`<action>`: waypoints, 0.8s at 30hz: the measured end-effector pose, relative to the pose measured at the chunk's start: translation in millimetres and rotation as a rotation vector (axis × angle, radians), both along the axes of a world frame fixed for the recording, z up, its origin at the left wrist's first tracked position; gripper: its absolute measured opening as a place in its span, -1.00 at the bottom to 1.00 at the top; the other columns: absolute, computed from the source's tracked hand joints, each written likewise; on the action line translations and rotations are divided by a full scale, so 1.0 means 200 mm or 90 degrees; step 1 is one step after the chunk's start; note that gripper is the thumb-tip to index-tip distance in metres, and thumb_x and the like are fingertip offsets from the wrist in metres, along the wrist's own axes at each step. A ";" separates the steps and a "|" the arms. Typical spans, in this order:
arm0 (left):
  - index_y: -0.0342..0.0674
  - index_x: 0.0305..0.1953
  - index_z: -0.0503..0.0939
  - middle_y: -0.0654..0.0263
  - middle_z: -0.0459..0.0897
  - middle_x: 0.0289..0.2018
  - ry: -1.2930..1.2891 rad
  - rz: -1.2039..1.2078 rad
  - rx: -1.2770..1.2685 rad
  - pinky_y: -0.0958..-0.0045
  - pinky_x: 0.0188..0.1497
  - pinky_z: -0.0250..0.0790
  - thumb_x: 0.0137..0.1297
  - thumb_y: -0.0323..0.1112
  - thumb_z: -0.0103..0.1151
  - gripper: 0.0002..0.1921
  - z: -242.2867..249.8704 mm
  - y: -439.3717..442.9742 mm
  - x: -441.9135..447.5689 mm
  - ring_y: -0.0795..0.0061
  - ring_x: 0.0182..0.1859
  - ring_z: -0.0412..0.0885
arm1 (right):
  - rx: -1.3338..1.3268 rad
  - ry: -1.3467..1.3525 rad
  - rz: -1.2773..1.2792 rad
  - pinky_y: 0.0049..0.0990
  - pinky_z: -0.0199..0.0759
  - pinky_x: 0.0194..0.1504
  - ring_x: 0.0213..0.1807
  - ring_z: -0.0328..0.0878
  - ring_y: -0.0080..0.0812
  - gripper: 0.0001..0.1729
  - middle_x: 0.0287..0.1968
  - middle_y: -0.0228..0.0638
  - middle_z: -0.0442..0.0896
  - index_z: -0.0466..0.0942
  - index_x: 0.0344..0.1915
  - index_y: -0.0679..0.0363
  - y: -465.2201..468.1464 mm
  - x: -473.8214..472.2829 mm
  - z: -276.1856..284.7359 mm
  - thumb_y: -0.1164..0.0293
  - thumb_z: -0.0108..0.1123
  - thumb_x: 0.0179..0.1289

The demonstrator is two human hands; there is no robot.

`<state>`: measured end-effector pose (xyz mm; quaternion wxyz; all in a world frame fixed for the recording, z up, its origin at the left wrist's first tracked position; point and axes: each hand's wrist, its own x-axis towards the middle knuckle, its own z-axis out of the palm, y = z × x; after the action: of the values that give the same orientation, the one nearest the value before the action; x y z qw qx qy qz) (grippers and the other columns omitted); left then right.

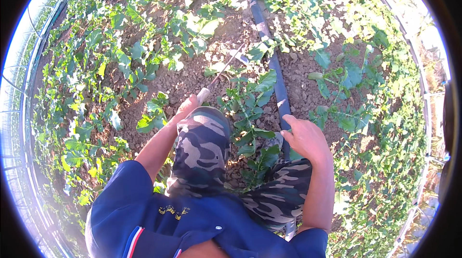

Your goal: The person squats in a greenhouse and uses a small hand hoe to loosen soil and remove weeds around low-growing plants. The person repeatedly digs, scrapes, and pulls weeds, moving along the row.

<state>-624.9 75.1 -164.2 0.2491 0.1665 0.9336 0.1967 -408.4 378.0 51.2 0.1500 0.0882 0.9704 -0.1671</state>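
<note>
My left hand (188,105) grips the pale handle (203,95) of a short hand hoe just beyond my left knee. The hoe's thin metal shaft (227,67) slants up and to the right, ending in a small blade (239,56) at the soil. Leafy green plants (249,108) grow between that shaft and a dark irrigation hose (277,74). My right hand (306,137) hovers over the hose by my right knee, thumb and index finger apart; its other fingers are partly hidden. Nothing shows in its grasp.
Broad-leaved plants (348,77) lie on the soil to the right, one with a pale green root (315,76). Dense greens (119,56) cover the left side. My camouflage-clad knees (202,142) frame the near ground. Curved greenhouse framing (30,67) borders the left.
</note>
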 end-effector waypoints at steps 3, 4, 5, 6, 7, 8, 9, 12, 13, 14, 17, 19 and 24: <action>-0.57 -0.01 0.50 -0.27 0.65 -0.15 -0.105 0.065 0.041 0.11 -0.01 0.49 0.02 -0.17 0.30 -0.40 0.09 0.02 -0.10 -0.10 -0.04 0.67 | 0.010 -0.011 0.011 -0.02 0.50 -0.15 -0.17 0.64 0.04 -0.71 -0.33 -0.07 0.67 0.42 -0.11 0.21 -0.01 -0.01 0.03 0.28 0.20 0.31; -0.57 -0.01 0.50 -0.25 0.66 -0.16 -0.093 0.075 0.059 0.12 -0.02 0.49 0.01 -0.19 0.29 -0.41 0.18 0.07 -0.07 -0.07 -0.06 0.68 | 0.010 -0.009 0.014 -0.02 0.50 -0.15 -0.17 0.65 0.04 -0.71 -0.33 -0.07 0.67 0.41 -0.11 0.22 -0.01 0.00 0.01 0.27 0.20 0.31; -0.57 -0.01 0.50 -0.24 0.66 -0.18 -0.081 0.087 0.077 0.14 -0.02 0.49 -0.01 -0.21 0.27 -0.42 0.29 0.10 -0.04 -0.04 -0.08 0.68 | 0.010 -0.009 0.018 -0.02 0.51 -0.15 -0.17 0.65 0.04 -0.71 -0.33 -0.06 0.67 0.41 -0.11 0.22 0.00 0.01 0.00 0.27 0.19 0.32; -0.57 -0.01 0.49 -0.19 0.67 -0.21 -0.044 0.097 0.127 0.17 -0.03 0.49 -0.02 -0.22 0.26 -0.42 0.38 0.10 -0.03 -0.01 -0.12 0.68 | -0.012 -0.067 -0.006 -0.01 0.44 -0.05 -0.06 0.60 0.08 -0.57 -0.18 -0.01 0.67 0.46 0.11 0.17 -0.02 -0.02 0.02 0.25 0.20 0.30; -0.55 -0.05 0.49 -0.06 0.67 -0.30 -0.032 0.091 0.209 0.21 -0.16 0.52 0.01 -0.27 0.25 -0.49 0.43 0.12 -0.04 0.17 -0.25 0.69 | -0.013 -0.029 0.006 -0.02 0.47 -0.07 -0.09 0.62 0.07 -0.62 -0.22 -0.02 0.67 0.45 0.04 0.20 -0.03 -0.04 0.03 0.25 0.19 0.32; -0.54 -0.03 0.45 0.03 0.64 -0.35 -0.128 0.111 0.276 0.27 -0.26 0.52 0.04 -0.30 0.25 -0.50 0.50 0.13 -0.06 0.27 -0.33 0.67 | -0.013 0.008 0.020 -0.03 0.49 -0.10 -0.12 0.63 0.06 -0.65 -0.27 -0.04 0.67 0.43 -0.02 0.22 -0.04 -0.05 0.02 0.25 0.18 0.33; -0.53 -0.01 0.42 0.12 0.62 -0.41 -0.229 0.129 0.343 0.33 -0.37 0.51 0.06 -0.33 0.25 -0.50 0.70 0.19 -0.03 0.38 -0.41 0.65 | -0.011 0.043 0.033 -0.03 0.51 -0.12 -0.14 0.64 0.04 -0.68 -0.32 -0.05 0.67 0.42 -0.08 0.24 -0.04 -0.06 0.02 0.25 0.18 0.34; -0.52 0.12 0.25 0.26 0.53 -0.48 -0.280 0.092 0.609 0.46 -0.52 0.44 0.09 -0.36 0.29 -0.38 0.96 0.26 0.03 0.50 -0.54 0.55 | -0.158 0.132 -0.009 -0.07 0.49 -0.13 -0.13 0.63 0.05 -0.56 -0.25 0.03 0.66 0.45 0.12 0.24 -0.07 -0.12 0.04 0.19 0.13 0.39; -0.52 0.12 0.25 0.22 0.54 -0.44 -0.291 0.073 0.676 0.43 -0.50 0.46 0.08 -0.36 0.30 -0.37 1.05 0.29 0.06 0.48 -0.52 0.56 | -0.233 0.165 -0.009 -0.09 0.49 -0.13 -0.14 0.62 0.06 -0.52 -0.24 0.05 0.65 0.45 0.17 0.24 -0.11 -0.19 0.05 0.18 0.12 0.40; -0.52 0.15 0.22 0.19 0.55 -0.39 -0.323 0.082 0.696 0.41 -0.48 0.48 0.06 -0.36 0.33 -0.32 1.13 0.36 0.11 0.45 -0.50 0.58 | -0.335 0.155 -0.085 -0.26 0.49 -0.23 -0.19 0.66 -0.15 -0.45 -0.19 -0.09 0.67 0.43 0.27 0.22 -0.10 -0.21 0.00 0.09 0.06 0.47; -0.53 0.02 0.40 0.08 0.60 -0.29 -0.235 0.026 0.680 0.40 -0.35 0.48 -0.03 -0.28 0.37 -0.39 1.19 0.51 0.20 0.37 -0.35 0.63 | -0.732 0.205 -0.259 -0.55 0.45 -0.35 -0.23 0.63 -0.57 -0.34 -0.20 -0.37 0.68 0.38 0.32 0.25 -0.17 -0.27 0.05 -0.03 0.02 0.49; -0.56 0.00 0.38 0.02 0.63 -0.28 -0.001 -0.061 0.642 0.31 -0.24 0.50 -0.06 -0.19 0.31 -0.35 1.10 0.54 0.25 0.28 -0.27 0.65 | -0.876 0.216 -0.227 -0.58 0.45 -0.30 -0.19 0.60 -0.59 -0.42 -0.15 -0.43 0.64 0.42 0.26 0.24 -0.23 -0.34 0.06 0.02 0.03 0.50; -0.57 0.00 0.30 -0.28 0.61 -0.28 0.041 -0.126 0.456 0.02 -0.12 0.50 0.19 -0.18 0.18 -0.45 1.21 0.64 0.51 -0.26 -0.15 0.63 | -1.005 0.382 -0.340 -0.50 0.50 -0.15 -0.20 0.59 -0.55 -0.74 -0.18 -0.39 0.61 0.50 -0.05 0.30 -0.26 -0.33 -0.04 0.37 0.23 0.38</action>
<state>-521.9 203.6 77.1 0.1635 0.3386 0.7925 0.4802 -475.4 326.9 43.9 -0.1377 0.1349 0.5176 -0.8336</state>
